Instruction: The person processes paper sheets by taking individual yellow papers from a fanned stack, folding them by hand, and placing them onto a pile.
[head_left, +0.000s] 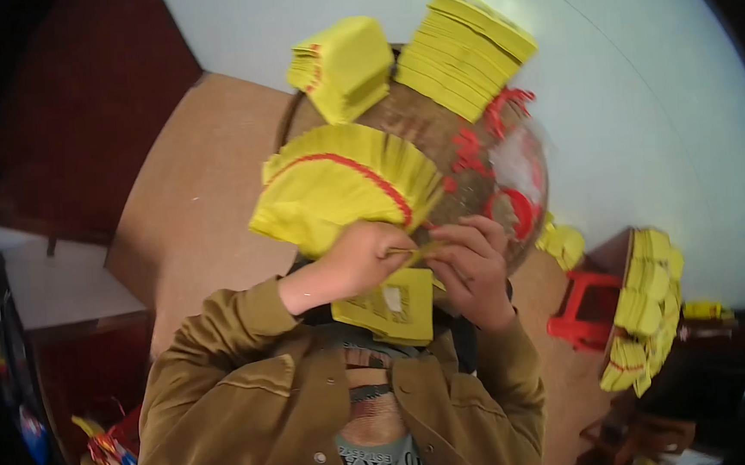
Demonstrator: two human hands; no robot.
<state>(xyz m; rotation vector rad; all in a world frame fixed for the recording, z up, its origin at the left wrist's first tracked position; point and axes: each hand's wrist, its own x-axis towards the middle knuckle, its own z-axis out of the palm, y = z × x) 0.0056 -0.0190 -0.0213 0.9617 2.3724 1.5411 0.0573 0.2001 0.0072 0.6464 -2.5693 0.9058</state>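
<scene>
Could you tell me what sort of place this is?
Probably a room in a home used for handwork: a round table with stacked yellow pieces, a red plastic stool, and dark wooden furniture.

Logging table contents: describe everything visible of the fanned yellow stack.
The fanned stack is bright yellow: many thin, seemingly paper-like pieces overlapping in an arc, edges splayed. A red band curves across it. It lies on the round brown table, near two squarer yellow stacks. The left hand overlaps its near edge; contact is unclear.
</scene>
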